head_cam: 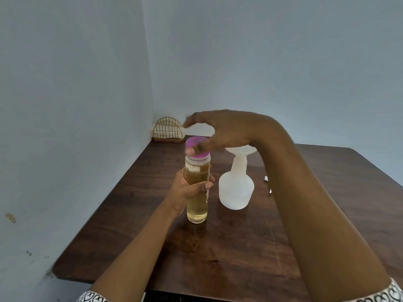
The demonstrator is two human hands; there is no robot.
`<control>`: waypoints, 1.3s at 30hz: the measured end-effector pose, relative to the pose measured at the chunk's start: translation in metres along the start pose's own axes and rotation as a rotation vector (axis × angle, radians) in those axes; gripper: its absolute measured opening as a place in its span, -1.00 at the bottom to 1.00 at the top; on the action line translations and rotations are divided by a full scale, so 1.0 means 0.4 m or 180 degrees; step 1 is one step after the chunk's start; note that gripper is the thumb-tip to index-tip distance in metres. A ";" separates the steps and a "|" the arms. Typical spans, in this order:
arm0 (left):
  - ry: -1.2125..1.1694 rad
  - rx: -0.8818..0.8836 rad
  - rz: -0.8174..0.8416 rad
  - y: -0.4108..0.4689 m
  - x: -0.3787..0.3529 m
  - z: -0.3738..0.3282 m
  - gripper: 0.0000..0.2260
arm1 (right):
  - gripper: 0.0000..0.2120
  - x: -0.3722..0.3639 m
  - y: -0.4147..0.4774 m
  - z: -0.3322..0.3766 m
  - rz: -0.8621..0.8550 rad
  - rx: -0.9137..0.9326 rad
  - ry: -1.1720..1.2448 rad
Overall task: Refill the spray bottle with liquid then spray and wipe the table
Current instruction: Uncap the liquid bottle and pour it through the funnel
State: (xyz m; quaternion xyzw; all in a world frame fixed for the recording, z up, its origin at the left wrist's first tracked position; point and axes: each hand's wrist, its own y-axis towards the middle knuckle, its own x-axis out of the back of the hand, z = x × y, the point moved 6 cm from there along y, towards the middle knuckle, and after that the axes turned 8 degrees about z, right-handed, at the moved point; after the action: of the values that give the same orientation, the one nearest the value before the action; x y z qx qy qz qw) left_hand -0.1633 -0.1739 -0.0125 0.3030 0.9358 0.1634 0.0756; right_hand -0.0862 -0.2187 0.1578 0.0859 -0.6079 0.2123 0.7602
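Note:
A tall clear bottle [197, 205] of yellowish liquid stands on the dark wooden table [239, 247]. My left hand [187, 190] grips its middle. A pink cap [197, 149] sits on top, and my right hand [222, 131] is over it with the thumb on the cap's edge and the fingers spread and blurred. Just to the right stands the white translucent spray bottle body [236, 188] with no spray head on it. A white funnel [241, 150] sits in its neck, partly hidden behind my right wrist.
A gold wire holder [168, 129] stands in the far left corner against the blue walls. Small white bits [266, 179] lie on the table right of the spray bottle, mostly hidden by my right arm. The table's front edge is near my body.

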 end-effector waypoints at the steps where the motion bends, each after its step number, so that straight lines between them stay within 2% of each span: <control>1: -0.0014 -0.0015 -0.0001 -0.001 -0.001 0.001 -0.62 | -0.41 0.012 0.001 -0.003 -0.0359 -0.0301 -0.0177; 3: -0.0039 -0.0018 -0.0014 -0.002 -0.002 0.002 -0.62 | -0.30 0.016 0.007 0.005 -0.0845 -0.0922 -0.0795; 6: 0.0033 0.0014 -0.0046 -0.001 -0.001 0.005 -0.63 | -0.24 -0.016 0.041 0.029 -0.0847 -0.1196 -0.1385; 9: 0.0080 0.0058 -0.0056 -0.002 -0.001 0.004 -0.60 | -0.44 -0.022 0.056 0.036 -0.0682 -0.0988 -0.1440; 11: 0.0053 0.0075 -0.0064 -0.004 -0.001 0.004 -0.59 | -0.55 -0.020 0.057 0.032 -0.0335 -0.0763 -0.1225; 15: 0.0092 0.0136 -0.0046 -0.006 -0.012 0.005 -0.58 | -0.58 -0.020 0.049 0.024 0.0530 -0.0258 -0.0625; 19: 0.0138 0.0171 -0.0016 -0.013 -0.027 0.002 -0.58 | -0.58 -0.004 0.028 0.029 0.0797 0.0096 -0.0424; 22: 0.0090 0.0120 0.0009 -0.017 -0.039 -0.003 -0.62 | -0.56 0.007 0.011 0.023 0.0665 0.0152 -0.0343; 29: -0.0004 0.0098 -0.0003 -0.032 -0.081 -0.007 -0.53 | -0.57 0.015 -0.082 -0.039 -0.0049 0.0122 0.0182; 32: -0.0045 0.0111 0.0035 -0.032 -0.107 -0.002 -0.45 | -0.61 0.010 -0.140 -0.081 -0.0305 0.0126 0.0686; 39: -0.0215 0.0074 0.0140 -0.019 -0.194 0.016 -0.55 | -0.55 -0.026 -0.265 -0.246 -0.0800 0.0069 0.2012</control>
State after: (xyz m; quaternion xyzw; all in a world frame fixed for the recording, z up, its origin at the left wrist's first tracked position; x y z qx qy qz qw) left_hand -0.1034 -0.2239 -0.0176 0.3296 0.9277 0.1439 0.1000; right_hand 0.0447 -0.2774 0.1371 0.0982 -0.3246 0.1395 0.9304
